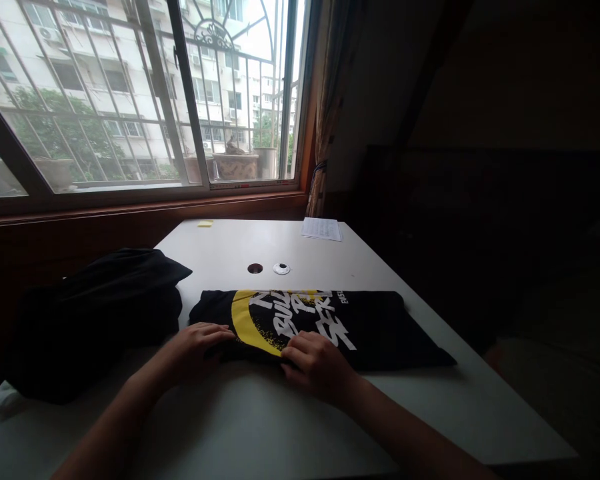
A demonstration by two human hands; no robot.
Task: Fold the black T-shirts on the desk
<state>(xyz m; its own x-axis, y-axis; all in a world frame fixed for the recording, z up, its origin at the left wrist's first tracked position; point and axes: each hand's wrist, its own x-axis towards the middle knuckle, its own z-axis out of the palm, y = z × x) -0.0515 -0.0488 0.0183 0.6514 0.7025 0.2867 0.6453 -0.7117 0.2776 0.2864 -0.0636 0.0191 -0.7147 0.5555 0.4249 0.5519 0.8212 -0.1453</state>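
A black T-shirt [370, 327] lies folded into a long flat band across the white table [220, 253]. Its print shows a yellow curve and white lettering. At the near edge, toward its left end, my left hand [207, 341] has its fingers bent over the cloth; the thumb is mostly hidden. My right hand [314, 363] grips the same near edge around the middle, fingers curled by the yellow print. The T-shirt's right end tapers to a point near the table's right side.
A heap of black cloth [105, 313] sits on the table's left side, close to my left forearm. Toward the back are a cable hole [255, 269], a round white cover [281, 269], some papers [322, 229] and a yellow sticky note [205, 224]. A barred window [240, 93] stands behind.
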